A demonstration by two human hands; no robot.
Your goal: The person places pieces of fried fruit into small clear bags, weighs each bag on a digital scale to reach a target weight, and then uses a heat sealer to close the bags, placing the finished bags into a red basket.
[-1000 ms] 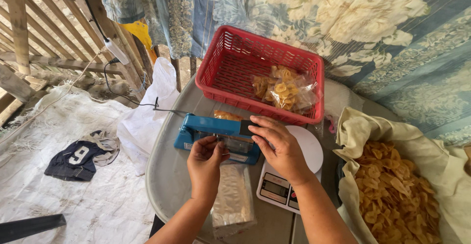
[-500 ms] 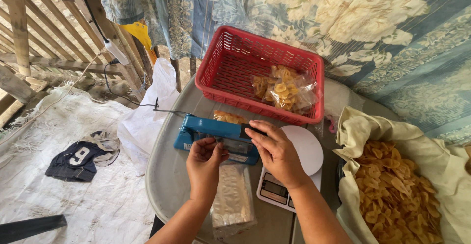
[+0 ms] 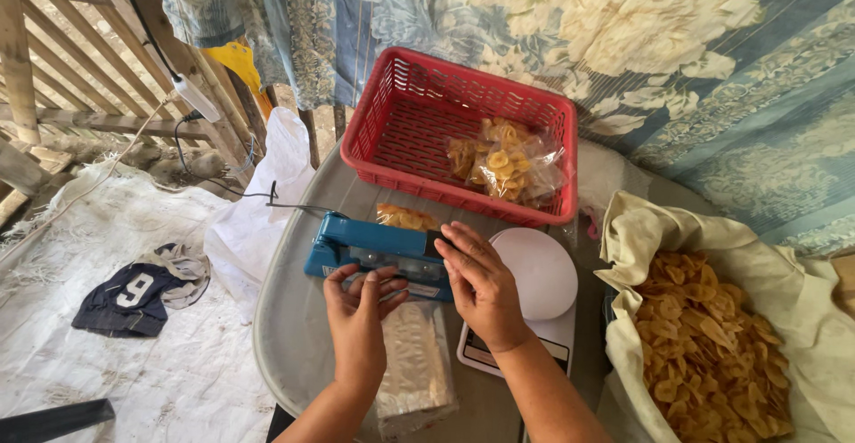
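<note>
A blue heat sealer [image 3: 374, 249] is placed on the grey round bench [image 3: 294, 336], in front of a red plastic basket [image 3: 419, 131]. The right hand [image 3: 481, 287] is laid flat on the right end of the sealer's bar, with the fingers [image 3: 459, 251] pressed together and stretched out. The left hand [image 3: 358, 323] is held just below the sealer; its fingers [image 3: 378, 281] are curled and touch the sealer's front edge, at the top of a clear plastic bag [image 3: 414, 363]. It cannot be told exactly whether the bag's edge is pinched. The bag is lying on the bench between the two forearms, and its upper end reaches the sealer. A small portion of yellow chips [image 3: 405, 219] is seen just behind the sealer. A sealed bag of chips [image 3: 503, 162] is lying inside the basket. A white kitchen scale [image 3: 534, 292] is standing just beside the right hand. On the right, a cloth sack [image 3: 802, 292] full of banana chips [image 3: 704, 336] is open. A dark shirt [image 3: 134, 296] is lying on the floor at the left.
</note>
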